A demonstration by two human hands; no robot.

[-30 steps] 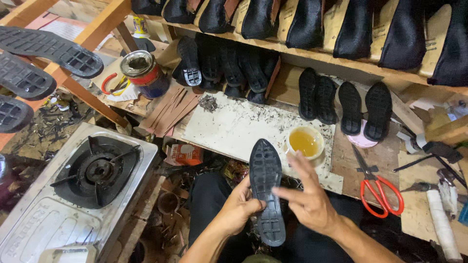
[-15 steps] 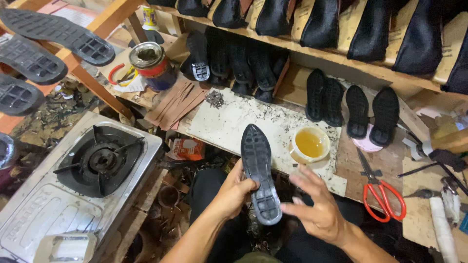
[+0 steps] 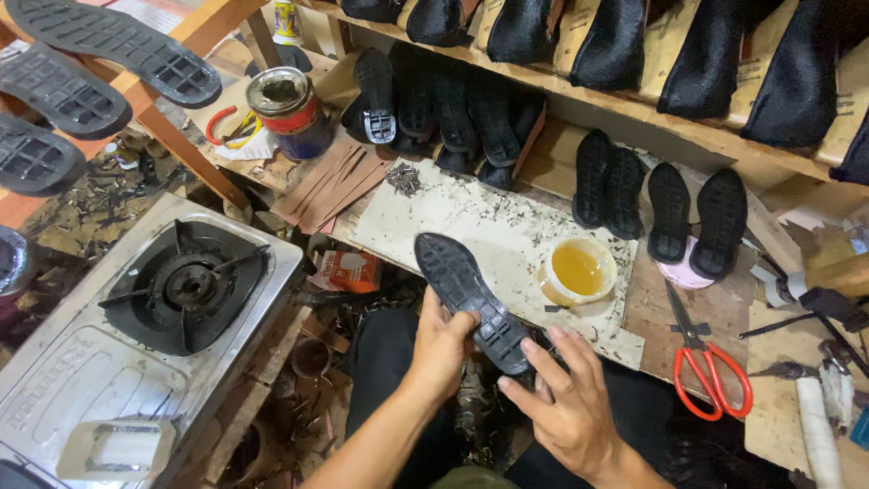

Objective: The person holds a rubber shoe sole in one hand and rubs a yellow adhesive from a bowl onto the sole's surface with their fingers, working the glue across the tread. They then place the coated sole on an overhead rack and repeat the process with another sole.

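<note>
My left hand (image 3: pixel 444 349) grips a black rubber shoe sole (image 3: pixel 466 294) near its heel, tread side up, toe pointing toward the worn white work board (image 3: pixel 471 222). My right hand (image 3: pixel 566 403) is below and to the right of the sole, fingers spread, fingertips close to its heel end; whether they touch it I cannot tell. A small bowl of yellow glue (image 3: pixel 577 272) sits on the board just right of the sole.
A gas stove (image 3: pixel 154 312) stands at left. A glue tin (image 3: pixel 290 109) and brown strips (image 3: pixel 330 186) lie behind the board. Black soles (image 3: pixel 670 204) and shoe uppers (image 3: pixel 615 41) fill the shelves. Red-handled scissors (image 3: pixel 711 362) lie at right. More soles (image 3: pixel 109 41) rest on a wooden rack.
The sole has swung its toe leftward and moved left in my left hand. My right hand has come off it and opened beneath the heel. The camera has shifted.
</note>
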